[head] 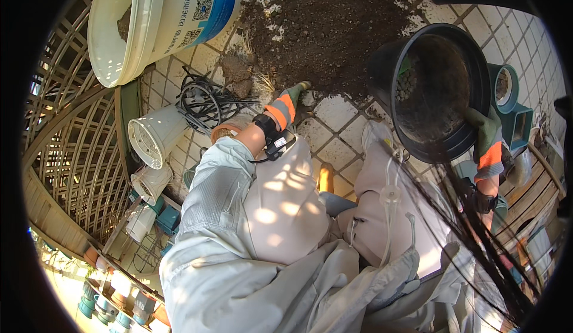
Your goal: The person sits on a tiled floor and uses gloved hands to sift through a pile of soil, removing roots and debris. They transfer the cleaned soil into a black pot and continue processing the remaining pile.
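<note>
My right hand [487,131], in a green glove with an orange and grey cuff, grips the rim of a large black plastic plant pot [443,91]. The pot is tilted with its mouth towards me. Inside lie small grey granules [406,86] and a green scrap [404,65]. My left hand [293,100], in a matching glove, reaches down at the near edge of a spread of dark soil [327,33] on the tiled floor. Its fingers are partly hidden, and whether they hold anything is unclear. Dry roots [264,82] and a soil clump [237,75] lie just left of it.
A white plastic bucket [174,24] lies on its side at upper left. Below it are coiled black tubing [208,100], white pots [156,129] and a terracotta pot [230,127]. Teal pots [519,122] stand right of the black pot. Wooden lattice [85,145] runs along the left.
</note>
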Demonstrator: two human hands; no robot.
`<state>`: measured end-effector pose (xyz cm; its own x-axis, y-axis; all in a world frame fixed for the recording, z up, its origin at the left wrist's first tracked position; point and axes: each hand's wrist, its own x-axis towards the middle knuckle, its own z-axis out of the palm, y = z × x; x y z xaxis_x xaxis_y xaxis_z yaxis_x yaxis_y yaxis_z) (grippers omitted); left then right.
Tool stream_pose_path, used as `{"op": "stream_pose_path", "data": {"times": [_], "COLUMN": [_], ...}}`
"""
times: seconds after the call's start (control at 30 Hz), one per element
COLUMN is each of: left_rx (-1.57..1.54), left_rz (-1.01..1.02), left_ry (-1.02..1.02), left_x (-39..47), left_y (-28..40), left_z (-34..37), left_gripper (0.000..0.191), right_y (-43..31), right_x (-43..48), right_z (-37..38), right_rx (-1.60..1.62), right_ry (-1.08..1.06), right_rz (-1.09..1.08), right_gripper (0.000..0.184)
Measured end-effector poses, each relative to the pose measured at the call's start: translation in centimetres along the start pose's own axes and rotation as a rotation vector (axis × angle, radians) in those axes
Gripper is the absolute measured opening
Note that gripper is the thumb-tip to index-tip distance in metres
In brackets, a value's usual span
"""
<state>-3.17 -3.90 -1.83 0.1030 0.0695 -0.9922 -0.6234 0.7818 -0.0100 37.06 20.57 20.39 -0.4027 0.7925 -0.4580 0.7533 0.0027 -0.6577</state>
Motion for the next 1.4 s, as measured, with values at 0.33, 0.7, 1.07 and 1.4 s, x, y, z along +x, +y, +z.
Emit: {"op": "stream_pose_path", "data": {"times": [0.33, 0.7, 1.07, 1.4], "left_rx": [0.538, 0.739, 2.793, 1.703], "left_rz": [1.098, 1.303, 0.613, 0.581], "left_ry": [-0.202, 0.206, -0.518, 0.556], "left_x": [-1.8, -15.5, -14.3, 3.3], "left_y": [14.9, 6.8, 0.5, -10.5], "left_z": [6.0, 3.1, 10.8, 6.4], "left_gripper": [0.048, 0.044, 0.025, 0.028], "right_y": [-2.9, -4.1, -1.6, -0.7], "right_x": [-1.1, -0.2, -2.8, -5.0], "right_z": [6.9, 16.7, 18.1, 18.7], "right_rx": [-0.019, 0.260, 0.006, 0.394], "right_ry": [-0.081, -0.170, -0.295, -0.513], "right_rz": [0.143, 0.168, 0.032, 0.147], "right_gripper": [0.040, 0.044, 0.057, 0.063]}}
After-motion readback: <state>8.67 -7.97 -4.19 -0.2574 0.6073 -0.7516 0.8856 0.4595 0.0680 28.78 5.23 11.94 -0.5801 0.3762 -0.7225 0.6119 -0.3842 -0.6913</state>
